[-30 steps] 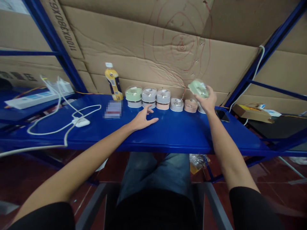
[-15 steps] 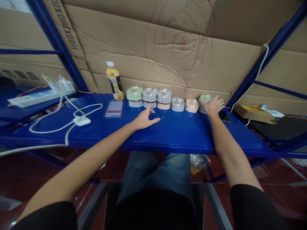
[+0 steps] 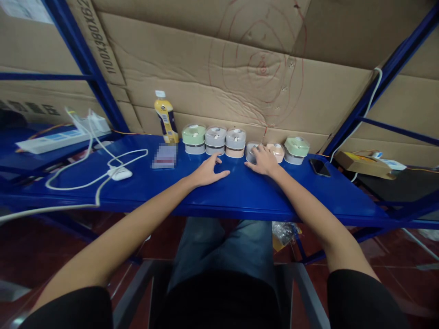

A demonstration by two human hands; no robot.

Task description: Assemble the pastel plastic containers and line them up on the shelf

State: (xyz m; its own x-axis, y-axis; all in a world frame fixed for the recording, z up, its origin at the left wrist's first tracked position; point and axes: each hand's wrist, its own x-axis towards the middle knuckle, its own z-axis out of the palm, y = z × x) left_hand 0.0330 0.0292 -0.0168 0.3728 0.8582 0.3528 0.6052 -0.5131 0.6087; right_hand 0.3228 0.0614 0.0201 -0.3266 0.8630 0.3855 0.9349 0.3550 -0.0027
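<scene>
Along the back of the blue table stand small round-cornered containers with clear lids. Three two-layer stacks are on the left: green over grey (image 3: 194,137), grey over grey (image 3: 215,138) and grey over peach (image 3: 235,140). A single grey container (image 3: 250,153) and a single peach one (image 3: 277,152) follow, then a green-over-grey stack (image 3: 297,149). My right hand (image 3: 264,161) is spread over the single grey container, fingers on or just above its lid. My left hand (image 3: 210,171) rests open before the middle stack, holding nothing.
A yellow bottle (image 3: 166,118) stands at the back left, with a blurred pack (image 3: 164,156) before it. White cables with an adapter (image 3: 120,173) lie farther left, near a power strip (image 3: 55,140). A phone (image 3: 320,167) lies right; an open carton (image 3: 365,164) is beyond the table (image 3: 254,205).
My right hand has moved left from the green-over-grey stack at the right end to the single grey container. That stack and the phone are now uncovered. My left hand has stayed put.
</scene>
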